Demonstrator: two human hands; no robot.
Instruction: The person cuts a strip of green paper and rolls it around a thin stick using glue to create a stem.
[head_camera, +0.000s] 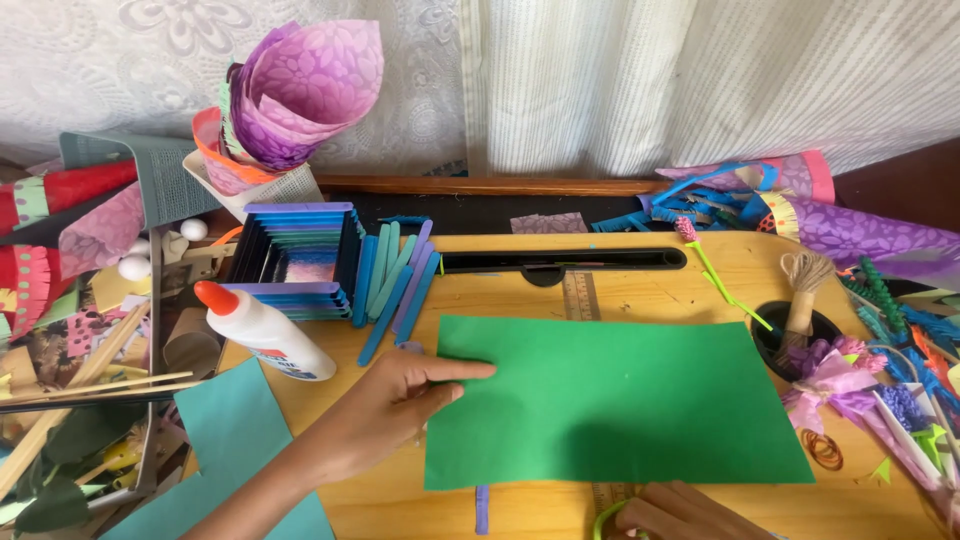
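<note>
Left hand (385, 405) presses flat, gripping nothing, on the green paper's (620, 400) left edge; its long axis runs rightward; right hand (675, 512) grip unclear.

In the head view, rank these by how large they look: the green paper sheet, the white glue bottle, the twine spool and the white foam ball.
Largest to smallest:
1. green paper sheet
2. white glue bottle
3. twine spool
4. white foam ball

The glue bottle lies nearer the camera than the spool, which may exaggerate that gap.
</note>
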